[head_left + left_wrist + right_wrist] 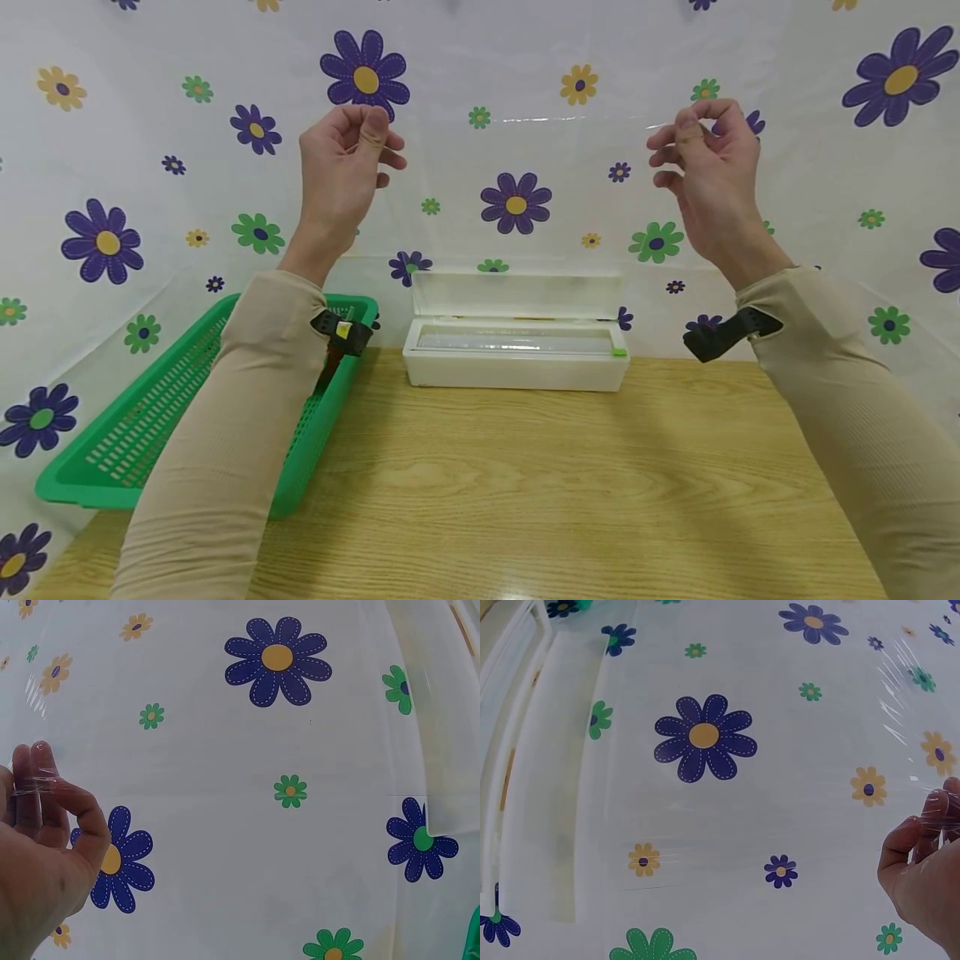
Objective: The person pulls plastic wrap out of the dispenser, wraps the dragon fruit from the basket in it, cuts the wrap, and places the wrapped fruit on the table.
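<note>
A clear sheet of cling film [540,119] is stretched between my raised hands, its glossy top edge catching the light. My left hand [341,167] pinches one corner between thumb and fingers; wrinkled film shows at those fingertips in the left wrist view. On the other side, my right hand [712,167] pinches the opposite corner, with creased film [900,697] around it in the right wrist view. Below and beyond the hands, a white cling film box [517,371] stands on the table with its lid up. A roll of film [517,340] lies inside. The sheet's lower edge is hard to make out.
At the left, a green perforated basket [318,442] stands partly behind my left forearm, with a dark reddish object [330,367] in it, mostly hidden. A flower-patterned white sheet [442,158] backs the wood-grain table [525,467]. The box has a small green tab [618,352].
</note>
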Demonstrator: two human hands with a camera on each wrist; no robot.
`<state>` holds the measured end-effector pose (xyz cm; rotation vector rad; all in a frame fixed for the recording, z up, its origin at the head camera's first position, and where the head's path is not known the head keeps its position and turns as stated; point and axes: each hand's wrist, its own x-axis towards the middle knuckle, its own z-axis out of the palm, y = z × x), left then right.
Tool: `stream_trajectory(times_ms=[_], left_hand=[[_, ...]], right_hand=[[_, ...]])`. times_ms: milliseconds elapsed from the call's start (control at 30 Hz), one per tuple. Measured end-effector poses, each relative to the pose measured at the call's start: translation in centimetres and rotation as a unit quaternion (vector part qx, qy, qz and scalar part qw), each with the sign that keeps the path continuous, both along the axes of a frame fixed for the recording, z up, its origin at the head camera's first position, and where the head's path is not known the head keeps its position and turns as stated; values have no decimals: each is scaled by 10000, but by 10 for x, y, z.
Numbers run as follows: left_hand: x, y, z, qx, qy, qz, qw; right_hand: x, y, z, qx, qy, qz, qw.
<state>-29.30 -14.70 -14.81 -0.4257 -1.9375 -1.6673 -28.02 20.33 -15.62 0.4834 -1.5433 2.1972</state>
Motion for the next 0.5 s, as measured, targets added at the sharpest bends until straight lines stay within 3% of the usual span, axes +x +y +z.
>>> stream_trajectory(times_ms=[500], left_hand=[[7, -2, 5, -19, -27, -52, 10000]], right_hand=[[10, 2, 2, 6, 42, 64, 10000]])
